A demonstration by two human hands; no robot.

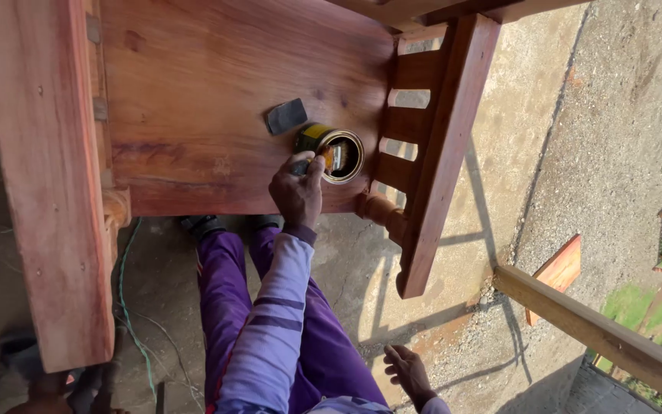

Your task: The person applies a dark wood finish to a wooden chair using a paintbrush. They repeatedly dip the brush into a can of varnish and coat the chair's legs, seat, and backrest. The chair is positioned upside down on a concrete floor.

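Note:
My left hand (296, 192) reaches over the seat of a reddish wooden bench (208, 69) and grips a small brush (326, 157). The brush tip is at the mouth of an open round tin (340, 156) with a yellow side, which stands on the seat near the slatted armrest (430, 138). A dark grey piece of sandpaper (286, 116) lies flat on the seat just beyond the tin. My right hand (408, 373) hangs low at the bottom edge over the concrete, fingers apart, holding nothing.
My legs in purple trousers (231, 307) and dark shoes stand at the bench's front edge. A green cord (126, 307) trails on the concrete floor. A wooden rail (599, 333) crosses at the lower right, with a gravel strip (614, 138) and grass beyond.

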